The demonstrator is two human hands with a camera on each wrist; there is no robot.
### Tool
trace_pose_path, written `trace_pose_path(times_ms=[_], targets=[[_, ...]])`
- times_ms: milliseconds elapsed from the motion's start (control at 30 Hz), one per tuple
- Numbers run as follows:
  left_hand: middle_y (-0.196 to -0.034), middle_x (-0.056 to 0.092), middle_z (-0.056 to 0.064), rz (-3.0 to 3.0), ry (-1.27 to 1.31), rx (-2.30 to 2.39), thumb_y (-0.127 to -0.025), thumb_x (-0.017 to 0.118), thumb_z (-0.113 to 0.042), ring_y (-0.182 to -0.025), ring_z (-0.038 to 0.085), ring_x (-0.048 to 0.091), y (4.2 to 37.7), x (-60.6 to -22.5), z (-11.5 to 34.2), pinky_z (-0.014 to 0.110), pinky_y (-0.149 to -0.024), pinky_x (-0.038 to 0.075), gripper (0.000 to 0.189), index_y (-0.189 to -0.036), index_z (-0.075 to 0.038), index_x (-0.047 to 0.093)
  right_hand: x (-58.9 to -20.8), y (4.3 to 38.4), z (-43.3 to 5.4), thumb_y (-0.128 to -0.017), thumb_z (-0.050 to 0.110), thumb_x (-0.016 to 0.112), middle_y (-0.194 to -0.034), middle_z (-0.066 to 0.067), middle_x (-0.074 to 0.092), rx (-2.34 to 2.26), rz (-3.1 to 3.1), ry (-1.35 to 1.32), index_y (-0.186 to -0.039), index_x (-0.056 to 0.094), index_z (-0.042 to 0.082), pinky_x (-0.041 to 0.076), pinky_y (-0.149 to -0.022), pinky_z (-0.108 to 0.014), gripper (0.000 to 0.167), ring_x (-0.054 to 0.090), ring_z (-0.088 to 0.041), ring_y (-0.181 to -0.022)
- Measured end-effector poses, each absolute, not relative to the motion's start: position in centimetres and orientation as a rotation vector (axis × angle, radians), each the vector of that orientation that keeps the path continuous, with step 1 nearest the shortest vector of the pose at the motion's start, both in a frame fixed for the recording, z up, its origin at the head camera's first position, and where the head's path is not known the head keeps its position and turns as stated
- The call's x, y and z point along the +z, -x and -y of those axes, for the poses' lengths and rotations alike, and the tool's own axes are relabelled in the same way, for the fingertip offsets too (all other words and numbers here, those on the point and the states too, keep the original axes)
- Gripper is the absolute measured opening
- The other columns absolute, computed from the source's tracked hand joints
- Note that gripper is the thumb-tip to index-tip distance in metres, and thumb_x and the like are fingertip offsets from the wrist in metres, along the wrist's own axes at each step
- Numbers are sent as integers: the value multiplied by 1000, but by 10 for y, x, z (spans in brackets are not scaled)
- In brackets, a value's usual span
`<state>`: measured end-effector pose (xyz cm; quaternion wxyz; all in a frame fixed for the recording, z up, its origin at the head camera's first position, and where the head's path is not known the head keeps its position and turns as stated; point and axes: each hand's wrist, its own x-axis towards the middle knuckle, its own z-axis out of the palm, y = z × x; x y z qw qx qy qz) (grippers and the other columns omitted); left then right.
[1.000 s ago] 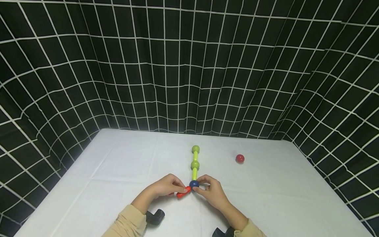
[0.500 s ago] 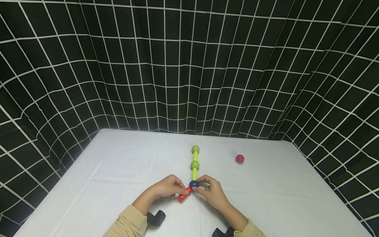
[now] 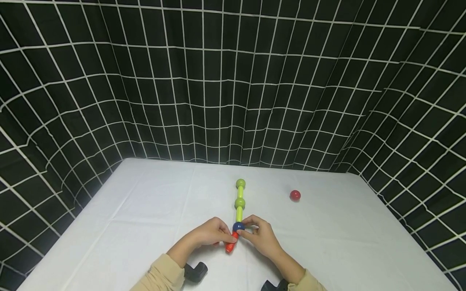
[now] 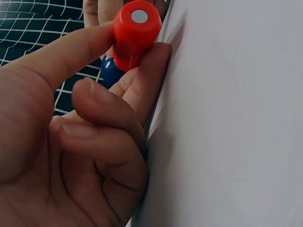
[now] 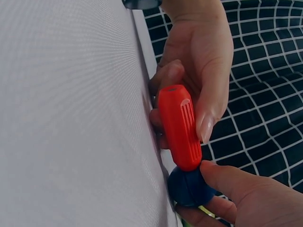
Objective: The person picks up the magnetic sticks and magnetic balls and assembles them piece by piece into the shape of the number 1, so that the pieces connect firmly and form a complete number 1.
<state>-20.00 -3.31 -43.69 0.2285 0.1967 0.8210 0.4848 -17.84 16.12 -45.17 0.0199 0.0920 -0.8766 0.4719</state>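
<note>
A red magnetic rod [image 3: 231, 247] is pinched between the thumb and a finger of my left hand [image 3: 211, 232]. In the left wrist view its end shows a round silver disc. One end of the rod meets a dark blue ball [image 5: 189, 188], as the right wrist view shows. My right hand [image 3: 265, 239] holds that ball between thumb and fingers. Beyond it runs a straight line on the table: a yellow-green rod [image 3: 239, 214], a green ball [image 3: 240, 203], a second yellow-green rod [image 3: 240, 192] and another green ball [image 3: 240, 184]. A small red patch shows under my left hand; I cannot tell what it is.
A loose red ball [image 3: 295, 195] lies at the right on the white-covered table [image 3: 145, 194]. Black wrist-worn devices [image 3: 196, 272] sit by both sleeves. A dark curtain with a white grid [image 3: 218, 93] surrounds the table's back and sides.
The red rod has swung from a slant toward the left to nearly in line with the chain, its free end nearer me. My left hand has shifted slightly right and closer; my right hand stays put.
</note>
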Motion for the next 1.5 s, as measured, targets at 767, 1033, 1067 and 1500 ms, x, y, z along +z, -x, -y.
trace_pose_path(times_ms=[767,1033,1067,1500], targets=[[-52,57,-5,-2198,-439,1469,-75,76,-27,-35,2,37,195,-447,21,15,-36,27,25,-69,-3,71,-453,180,-162,-79,24,73,-103,-12,67,1509,2718,-274,-97,63,7,31,-46,-16,27,37,-2,-55],[-51,57,-5,-2199,-423,1478,-75,76,-27,-34,2,37,193,-447,20,15,-35,27,25,-67,-4,71,-452,180,-161,-79,25,73,-103,-10,66,1500,2713,-284,-97,63,7,37,-53,-18,27,49,-12,-80],[-51,56,-5,-2197,-425,1480,-75,76,-26,-34,2,37,193,-447,20,15,-36,27,25,-67,-3,71,-452,180,-161,-79,25,73,-103,-10,67,1501,2710,-288,-97,64,7,37,-55,-18,27,50,-14,-83],[-49,54,-6,-2209,-422,1476,-75,76,-24,-35,2,37,192,-445,18,14,-36,26,24,-68,-2,70,-451,179,-162,-79,25,73,-104,-13,66,1517,2708,-276,-97,64,6,31,-46,-16,28,37,-3,-56]])
